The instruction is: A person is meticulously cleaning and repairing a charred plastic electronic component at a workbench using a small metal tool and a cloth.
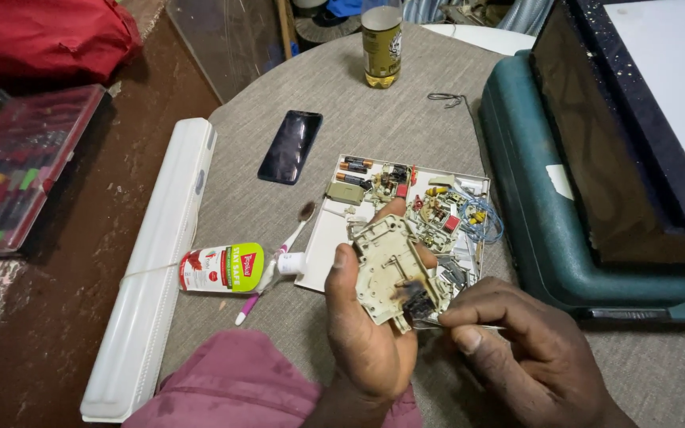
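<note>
My left hand (366, 325) holds a small beige circuit board (390, 269) upright by its edges, thumb on the left side. My right hand (517, 349) pinches a thin metal tool (453, 323) whose tip touches a dark, burnt-looking component (415, 299) at the board's lower right. Just behind the board lies a shallow white tray (323, 246) with batteries, small parts and blue wires (481, 222).
A toothpaste tube (223, 268) and a toothbrush (279, 257) lie left of the tray, a black phone (290, 146) beyond them. A long white light housing (156, 261) runs along the table's left edge. A bottle (380, 46) stands at the back. A teal-based device (549, 206) fills the right.
</note>
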